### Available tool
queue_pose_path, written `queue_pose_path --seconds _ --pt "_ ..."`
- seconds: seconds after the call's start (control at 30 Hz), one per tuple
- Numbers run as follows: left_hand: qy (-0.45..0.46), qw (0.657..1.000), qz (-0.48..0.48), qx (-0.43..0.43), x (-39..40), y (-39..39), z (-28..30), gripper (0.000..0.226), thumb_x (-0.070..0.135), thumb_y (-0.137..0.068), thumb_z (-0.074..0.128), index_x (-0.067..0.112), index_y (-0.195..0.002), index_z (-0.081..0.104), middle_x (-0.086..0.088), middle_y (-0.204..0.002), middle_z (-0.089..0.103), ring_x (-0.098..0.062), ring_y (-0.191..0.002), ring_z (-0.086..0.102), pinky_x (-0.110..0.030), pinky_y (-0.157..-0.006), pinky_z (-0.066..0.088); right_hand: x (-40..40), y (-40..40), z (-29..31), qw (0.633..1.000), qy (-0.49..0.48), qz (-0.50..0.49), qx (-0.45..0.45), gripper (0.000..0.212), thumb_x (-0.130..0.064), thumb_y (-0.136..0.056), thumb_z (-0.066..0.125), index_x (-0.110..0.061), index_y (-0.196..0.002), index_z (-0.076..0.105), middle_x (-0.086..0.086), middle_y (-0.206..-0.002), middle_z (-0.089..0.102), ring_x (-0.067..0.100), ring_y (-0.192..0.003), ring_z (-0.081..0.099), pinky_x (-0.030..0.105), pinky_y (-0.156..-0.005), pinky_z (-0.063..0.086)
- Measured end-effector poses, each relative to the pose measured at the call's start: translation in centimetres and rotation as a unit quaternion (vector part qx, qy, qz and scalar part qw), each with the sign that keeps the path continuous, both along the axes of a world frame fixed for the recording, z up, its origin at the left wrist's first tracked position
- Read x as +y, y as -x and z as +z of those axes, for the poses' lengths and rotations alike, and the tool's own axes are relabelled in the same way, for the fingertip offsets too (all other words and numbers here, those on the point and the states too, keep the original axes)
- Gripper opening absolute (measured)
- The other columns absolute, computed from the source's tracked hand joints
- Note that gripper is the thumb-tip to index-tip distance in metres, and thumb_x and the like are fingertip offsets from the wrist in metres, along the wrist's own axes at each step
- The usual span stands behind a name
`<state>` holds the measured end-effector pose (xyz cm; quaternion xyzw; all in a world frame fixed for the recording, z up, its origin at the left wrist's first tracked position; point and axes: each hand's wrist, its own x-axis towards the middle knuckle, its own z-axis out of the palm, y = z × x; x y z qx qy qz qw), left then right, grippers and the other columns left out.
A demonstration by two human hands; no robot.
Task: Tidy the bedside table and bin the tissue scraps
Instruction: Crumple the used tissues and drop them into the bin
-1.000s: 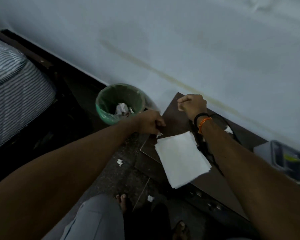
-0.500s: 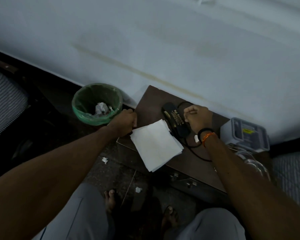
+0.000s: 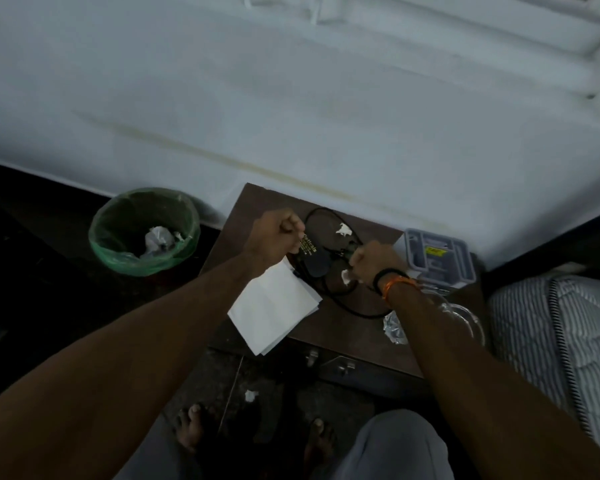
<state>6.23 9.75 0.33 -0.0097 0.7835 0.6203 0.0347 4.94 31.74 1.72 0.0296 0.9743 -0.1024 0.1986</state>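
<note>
My left hand (image 3: 278, 233) is a closed fist over the back left of the dark bedside table (image 3: 347, 327), beside a black power adapter (image 3: 310, 258) with a looped cable. My right hand (image 3: 374, 261) is also closed, just right of the adapter. One white tissue scrap (image 3: 345, 276) touches its fingers; I cannot tell whether it is gripped. Another scrap (image 3: 343, 230) lies inside the cable loop. A third scrap (image 3: 250, 394) lies on the floor. The green-lined bin (image 3: 104, 251) stands left of the table with crumpled tissue (image 3: 158, 239) inside.
A stack of white paper (image 3: 274, 308) overhangs the table's front left edge. A grey plastic box (image 3: 437, 259), a clear glass dish (image 3: 465, 317) and crumpled foil (image 3: 394, 327) sit at the right. A striped mattress (image 3: 551, 327) borders the right side. My bare feet are below.
The view has swung right, bringing the whole table into sight. My left hand moved from the table's left corner to the adapter. My right hand moved right, to the scrap by the cable.
</note>
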Motion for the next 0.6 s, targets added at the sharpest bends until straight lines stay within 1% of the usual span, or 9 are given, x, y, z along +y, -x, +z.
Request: queue_pose_path --seconds 0.1,0.2,0.27,0.33,0.4,0.47,0.5,0.53,0.6 --pt "-0.053 0.997 0.009 -0.056 1.2 0.5 -0.2 0.018 -0.016 -0.083 0.055 -0.002 -0.086 0.067 -0.014 -0.075 0.066 -0.019 -0.064 0.066 -0.033 -0.062 0.059 -0.1 -0.9 -1.3 1.000 -0.001 0.020 0.012 0.031 -0.028 -0.076 0.079 -0.009 -0.099 0.074 0.011 -0.107 0.071 0.032 -0.098 0.066 0.043 -0.083 0.058" --pt "-0.079 0.992 0.004 -0.097 1.8 0.8 -0.1 0.017 -0.016 -0.083 0.056 -0.005 -0.089 0.067 -0.018 -0.079 0.066 -0.026 -0.071 0.066 -0.037 -0.068 0.061 -0.3 -1.4 -2.2 0.998 -0.011 0.038 0.045 0.021 -0.021 -0.083 0.072 -0.007 -0.098 0.072 0.013 -0.108 0.069 0.033 -0.100 0.065 0.042 -0.085 0.057" --pt "-0.106 0.986 0.010 -0.128 2.3 1.0 0.3 0.015 -0.016 -0.083 0.057 -0.007 -0.089 0.066 -0.018 -0.079 0.064 -0.025 -0.070 0.064 -0.032 -0.064 0.061 -0.3 -1.6 -2.5 0.998 -0.012 0.032 0.061 0.016 -0.018 -0.086 0.066 -0.006 -0.095 0.071 0.014 -0.103 0.070 0.033 -0.096 0.066 0.041 -0.081 0.057" --pt "-0.125 0.980 0.021 -0.154 2.8 1.3 0.7 0.013 -0.015 -0.083 0.057 -0.007 -0.089 0.066 -0.018 -0.080 0.064 -0.024 -0.068 0.064 -0.026 -0.059 0.059 -0.3 -1.4 -2.3 0.996 0.010 0.010 0.086 0.013 -0.016 -0.085 0.063 -0.004 -0.089 0.067 0.016 -0.097 0.069 0.036 -0.092 0.066 0.041 -0.075 0.058" --pt "-0.152 0.974 0.035 -0.165 3.1 1.4 0.7 0.012 -0.014 -0.084 0.057 -0.007 -0.089 0.065 -0.019 -0.080 0.065 -0.025 -0.068 0.064 -0.026 -0.058 0.058 -0.3 -0.8 -1.6 0.990 0.047 -0.019 0.132 0.009 -0.015 -0.085 0.059 -0.006 -0.086 0.061 0.018 -0.093 0.067 0.039 -0.089 0.064 0.041 -0.070 0.055" --pt "-0.184 0.965 0.055 -0.176 3.1 1.7 0.5 0.012 -0.013 -0.086 0.056 -0.006 -0.089 0.065 -0.019 -0.082 0.065 -0.025 -0.069 0.065 -0.026 -0.059 0.059 -0.4 0.3 -0.8 0.977 0.093 -0.047 0.184 0.006 -0.013 -0.085 0.057 -0.007 -0.086 0.058 0.020 -0.093 0.067 0.040 -0.090 0.063 0.043 -0.071 0.054" --pt "-0.198 0.961 0.064 -0.181 3.1 1.7 0.5 0.012 -0.013 -0.086 0.056 -0.006 -0.089 0.065 -0.019 -0.082 0.066 -0.025 -0.070 0.066 -0.026 -0.060 0.060 -0.5 1.0 -0.5 0.971 0.114 -0.061 0.200 0.008 -0.011 -0.084 0.058 -0.006 -0.089 0.059 0.019 -0.095 0.068 0.040 -0.092 0.062 0.044 -0.074 0.054" --pt "-0.211 0.957 0.072 -0.185 2.9 1.8 0.5 0.012 -0.012 -0.087 0.056 -0.006 -0.090 0.065 -0.019 -0.082 0.066 -0.026 -0.070 0.066 -0.026 -0.059 0.060 -0.6 1.8 -0.3 0.969 0.125 -0.070 0.202 0.014 -0.009 -0.081 0.058 -0.007 -0.094 0.062 0.019 -0.098 0.068 0.039 -0.096 0.062 0.043 -0.078 0.053" --pt "-0.233 0.950 0.081 -0.191 2.5 1.9 0.5 0.009 -0.009 -0.087 0.058 -0.008 -0.092 0.066 -0.019 -0.082 0.066 -0.026 -0.070 0.066 -0.027 -0.060 0.060 -0.8 3.4 -0.3 0.975 0.112 -0.056 0.181 0.029 -0.007 -0.079 0.060 -0.008 -0.107 0.067 0.017 -0.111 0.069 0.038 -0.108 0.060 0.040 -0.088 0.049"
